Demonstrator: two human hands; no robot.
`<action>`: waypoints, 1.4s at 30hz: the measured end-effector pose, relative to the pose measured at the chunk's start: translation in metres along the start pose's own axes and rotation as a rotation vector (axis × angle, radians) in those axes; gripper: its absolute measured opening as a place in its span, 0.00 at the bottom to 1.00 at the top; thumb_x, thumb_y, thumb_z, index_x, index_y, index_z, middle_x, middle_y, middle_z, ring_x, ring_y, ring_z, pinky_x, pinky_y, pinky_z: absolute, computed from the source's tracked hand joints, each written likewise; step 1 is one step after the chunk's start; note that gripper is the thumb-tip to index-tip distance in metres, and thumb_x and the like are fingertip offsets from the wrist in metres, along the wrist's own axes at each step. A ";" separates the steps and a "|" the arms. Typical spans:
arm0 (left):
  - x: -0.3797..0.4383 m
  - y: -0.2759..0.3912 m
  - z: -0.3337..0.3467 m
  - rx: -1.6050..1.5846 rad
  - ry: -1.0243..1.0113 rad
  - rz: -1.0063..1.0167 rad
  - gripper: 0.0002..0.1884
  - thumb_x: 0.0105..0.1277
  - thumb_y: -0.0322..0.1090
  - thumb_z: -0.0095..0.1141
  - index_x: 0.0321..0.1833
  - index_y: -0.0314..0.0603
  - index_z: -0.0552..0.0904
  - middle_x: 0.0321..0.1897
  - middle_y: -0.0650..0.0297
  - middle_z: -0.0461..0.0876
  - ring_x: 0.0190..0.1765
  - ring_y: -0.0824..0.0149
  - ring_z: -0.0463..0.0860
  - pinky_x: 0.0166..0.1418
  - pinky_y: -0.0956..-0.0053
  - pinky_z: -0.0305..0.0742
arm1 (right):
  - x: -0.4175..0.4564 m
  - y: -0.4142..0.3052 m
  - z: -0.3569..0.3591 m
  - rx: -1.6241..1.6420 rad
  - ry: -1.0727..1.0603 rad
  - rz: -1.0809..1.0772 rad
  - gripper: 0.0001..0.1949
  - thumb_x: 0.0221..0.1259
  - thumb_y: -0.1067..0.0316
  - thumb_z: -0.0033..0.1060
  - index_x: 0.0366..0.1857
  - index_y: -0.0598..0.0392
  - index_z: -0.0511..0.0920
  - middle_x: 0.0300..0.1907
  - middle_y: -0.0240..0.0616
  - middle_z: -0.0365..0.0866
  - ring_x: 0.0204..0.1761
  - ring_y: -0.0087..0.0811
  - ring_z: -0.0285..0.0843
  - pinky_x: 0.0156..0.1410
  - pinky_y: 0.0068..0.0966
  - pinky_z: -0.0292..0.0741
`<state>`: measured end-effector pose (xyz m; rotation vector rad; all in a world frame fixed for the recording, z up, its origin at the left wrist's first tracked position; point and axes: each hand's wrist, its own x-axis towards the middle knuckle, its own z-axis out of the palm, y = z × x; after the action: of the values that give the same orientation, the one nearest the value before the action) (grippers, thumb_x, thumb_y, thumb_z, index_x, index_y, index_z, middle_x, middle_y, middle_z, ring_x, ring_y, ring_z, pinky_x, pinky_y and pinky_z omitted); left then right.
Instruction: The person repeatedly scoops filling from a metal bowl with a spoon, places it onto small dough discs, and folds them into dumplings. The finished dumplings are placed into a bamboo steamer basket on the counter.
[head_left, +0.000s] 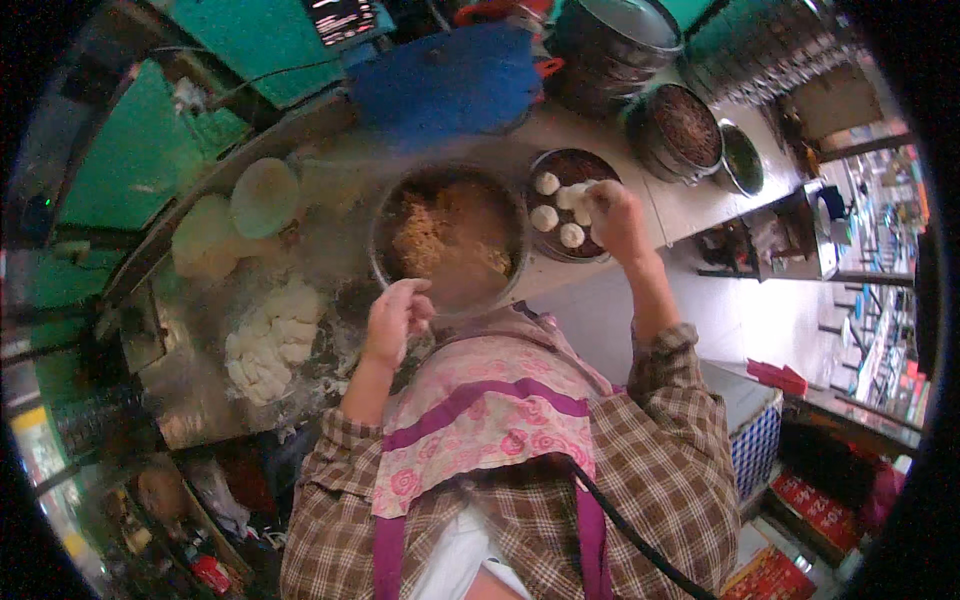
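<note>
My right hand reaches over a round steamer tray. Its fingertips pinch a white dough bun above the tray's far side, and the hand covers part of that side. Several other small round buns sit spaced apart in the tray. Beside it, a large metal bowl holds a crumbly brown filling. My left hand is at the bowl's near-left rim with loosely curled fingers and nothing visible in them. To its left, a pile of white dough pieces lies on the floured worktop.
Two pale round items lie at the back left. A blue sheet stands behind the bowl. Stacked steamers, a pot of dark contents and a bowl of greens fill the back right. A checked box stands at right.
</note>
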<state>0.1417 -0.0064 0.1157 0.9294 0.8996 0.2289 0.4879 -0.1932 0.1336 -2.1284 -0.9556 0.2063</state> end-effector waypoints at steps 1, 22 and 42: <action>-0.004 0.003 -0.002 -0.010 -0.038 0.010 0.20 0.80 0.47 0.46 0.56 0.36 0.80 0.30 0.64 0.81 0.29 0.75 0.77 0.31 0.81 0.71 | 0.003 0.024 -0.013 -0.141 0.047 -0.127 0.06 0.63 0.73 0.65 0.41 0.61 0.83 0.33 0.49 0.86 0.35 0.40 0.87 0.43 0.32 0.80; -0.017 -0.010 -0.005 -0.005 0.162 -0.001 0.15 0.79 0.41 0.49 0.50 0.36 0.82 0.28 0.65 0.81 0.26 0.76 0.75 0.29 0.81 0.69 | 0.065 0.155 0.010 -0.377 0.035 0.094 0.12 0.68 0.60 0.59 0.46 0.55 0.86 0.43 0.53 0.87 0.51 0.51 0.85 0.57 0.40 0.78; -0.001 -0.057 -0.168 0.846 0.851 0.208 0.17 0.73 0.41 0.56 0.58 0.38 0.82 0.42 0.46 0.86 0.43 0.48 0.87 0.49 0.56 0.80 | -0.022 -0.057 0.090 -0.023 -0.355 -0.190 0.08 0.62 0.72 0.70 0.42 0.60 0.82 0.36 0.45 0.84 0.37 0.38 0.84 0.41 0.31 0.78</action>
<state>0.0032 0.0593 0.0257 1.7708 1.7507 0.4544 0.4016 -0.1319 0.1090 -2.0431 -1.3623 0.4908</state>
